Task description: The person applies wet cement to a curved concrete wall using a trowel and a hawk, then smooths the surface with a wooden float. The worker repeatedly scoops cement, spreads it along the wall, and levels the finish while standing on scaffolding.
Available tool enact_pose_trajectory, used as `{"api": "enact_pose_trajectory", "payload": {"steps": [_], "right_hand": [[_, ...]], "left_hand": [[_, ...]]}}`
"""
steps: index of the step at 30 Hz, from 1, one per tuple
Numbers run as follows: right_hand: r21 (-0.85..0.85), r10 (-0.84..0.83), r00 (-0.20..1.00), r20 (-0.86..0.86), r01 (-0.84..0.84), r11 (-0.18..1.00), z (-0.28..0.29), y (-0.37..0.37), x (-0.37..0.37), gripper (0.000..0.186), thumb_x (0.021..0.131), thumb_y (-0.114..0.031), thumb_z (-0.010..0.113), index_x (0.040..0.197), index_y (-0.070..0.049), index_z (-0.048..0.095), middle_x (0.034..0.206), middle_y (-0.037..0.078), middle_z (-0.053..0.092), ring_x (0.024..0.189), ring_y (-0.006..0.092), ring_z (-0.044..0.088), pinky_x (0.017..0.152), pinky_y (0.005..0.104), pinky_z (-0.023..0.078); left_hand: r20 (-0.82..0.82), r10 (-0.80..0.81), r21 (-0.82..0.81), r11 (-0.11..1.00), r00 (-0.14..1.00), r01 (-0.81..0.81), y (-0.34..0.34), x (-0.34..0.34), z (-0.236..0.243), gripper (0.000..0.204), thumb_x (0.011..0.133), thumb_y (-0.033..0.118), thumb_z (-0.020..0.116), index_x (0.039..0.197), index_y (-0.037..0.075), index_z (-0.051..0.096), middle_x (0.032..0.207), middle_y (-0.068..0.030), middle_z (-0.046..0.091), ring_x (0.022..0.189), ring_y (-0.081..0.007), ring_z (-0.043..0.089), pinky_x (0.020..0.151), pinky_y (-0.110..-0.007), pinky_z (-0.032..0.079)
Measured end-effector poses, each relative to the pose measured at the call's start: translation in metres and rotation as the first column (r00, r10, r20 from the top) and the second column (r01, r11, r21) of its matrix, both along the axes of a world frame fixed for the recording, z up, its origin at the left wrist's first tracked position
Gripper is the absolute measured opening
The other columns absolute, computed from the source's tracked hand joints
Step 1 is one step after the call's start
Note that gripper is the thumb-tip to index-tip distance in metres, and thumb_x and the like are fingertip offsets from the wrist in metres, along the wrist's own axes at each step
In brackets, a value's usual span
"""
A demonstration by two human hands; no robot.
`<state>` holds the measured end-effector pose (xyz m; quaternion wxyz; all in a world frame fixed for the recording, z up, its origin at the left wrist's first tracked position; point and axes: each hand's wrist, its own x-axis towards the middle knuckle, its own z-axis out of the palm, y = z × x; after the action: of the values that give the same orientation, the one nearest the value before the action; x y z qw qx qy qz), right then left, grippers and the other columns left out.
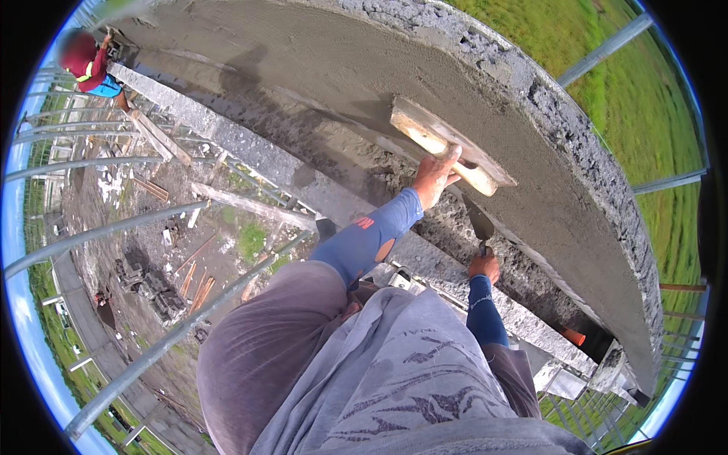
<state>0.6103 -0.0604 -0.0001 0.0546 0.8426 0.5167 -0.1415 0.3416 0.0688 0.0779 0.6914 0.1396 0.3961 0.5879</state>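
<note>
My left hand (434, 180) is wrapped round the handle of a wooden float (413, 127), whose flat board lies against or very close to the grey plastered wall (318, 68). Lower and to the right, my right hand (484, 265) grips a small pointed trowel (478, 220) by its handle. The trowel's dark blade points up toward the wall's foot, over the rough mortar in the channel (436, 220). Whether the blade touches the mortar I cannot tell. Blue sleeves cover both my forearms.
A concrete ledge (258, 152) borders the channel on my side, with a drop to the ground beyond. An orange pipe end (573, 336) pokes out at the lower right. Metal poles (152, 235) cross the left. Another person (95, 68) works at the far left end.
</note>
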Motion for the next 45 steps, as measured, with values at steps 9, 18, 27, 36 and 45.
{"api": "enact_pose_trajectory", "payload": {"steps": [9, 18, 27, 36, 45], "right_hand": [[-0.020, 0.009, 1.000, -0.025, -0.010, 1.000, -0.015, 0.002, 0.010, 0.034, 0.089, -0.034, 0.064, 0.117, -0.015, 0.070, 0.107, 0.018, 0.074, 0.103, 0.0387, 0.070, 0.091, 0.0499, 0.053], [-0.070, 0.059, 0.996, 0.068, -0.055, 0.996, -0.022, 0.004, 0.010, 0.032, 0.090, -0.037, 0.068, 0.114, -0.016, 0.071, 0.102, 0.017, 0.075, 0.098, 0.0389, 0.072, 0.084, 0.0518, 0.055], [-0.056, -0.007, 0.997, 0.081, 0.012, 0.998, -0.020, 0.004, 0.007, 0.032, 0.092, -0.042, 0.065, 0.110, -0.016, 0.073, 0.102, 0.017, 0.075, 0.094, 0.0395, 0.071, 0.082, 0.0519, 0.055], [-0.030, 0.002, 1.000, 0.001, -0.002, 1.000, -0.016, 0.004, 0.005, 0.031, 0.088, -0.031, 0.067, 0.116, -0.017, 0.072, 0.106, 0.017, 0.074, 0.100, 0.0383, 0.070, 0.087, 0.0501, 0.053], [-0.078, -0.024, 1.000, 0.015, 0.025, 0.997, -0.007, 0.006, 0.002, 0.035, 0.091, -0.035, 0.066, 0.122, -0.021, 0.070, 0.111, 0.016, 0.073, 0.106, 0.0364, 0.069, 0.092, 0.0485, 0.054]], "left_hand": [[-0.069, 0.483, 0.336, 0.835, 0.873, -0.435, 0.027, -0.113, 0.114, 0.048, 0.092, 0.043, 0.076, 0.116, 0.008, 0.051, 0.087, -0.0006, 0.056, 0.082, -0.0125, 0.062, 0.073, -0.031, 0.055], [-0.028, 0.805, 0.263, 0.578, 0.593, -0.773, 0.100, -0.347, 0.086, 0.034, 0.096, 0.038, 0.071, 0.104, 0.008, 0.058, 0.084, 0.0013, 0.052, 0.073, -0.0100, 0.051, 0.066, -0.030, 0.044], [-0.206, 0.716, 0.095, 0.693, 0.667, -0.715, 0.123, -0.472, -0.025, 0.059, 0.087, 0.064, 0.072, 0.103, 0.010, 0.055, 0.093, -0.0078, 0.059, 0.087, -0.0246, 0.066, 0.077, -0.046, 0.055], [-0.008, 0.639, -0.127, 0.762, 0.769, -0.635, 0.108, -0.348, -0.151, 0.060, 0.090, 0.068, 0.065, 0.099, 0.010, 0.052, 0.100, -0.0092, 0.058, 0.096, -0.0275, 0.063, 0.086, -0.054, 0.052], [0.339, 0.369, -0.241, 0.923, 0.865, -0.300, 0.038, -0.088, -0.128, 0.060, 0.095, 0.060, 0.063, 0.128, 0.011, 0.052, 0.122, -0.0088, 0.062, 0.116, -0.0283, 0.062, 0.103, -0.051, 0.052]]}}
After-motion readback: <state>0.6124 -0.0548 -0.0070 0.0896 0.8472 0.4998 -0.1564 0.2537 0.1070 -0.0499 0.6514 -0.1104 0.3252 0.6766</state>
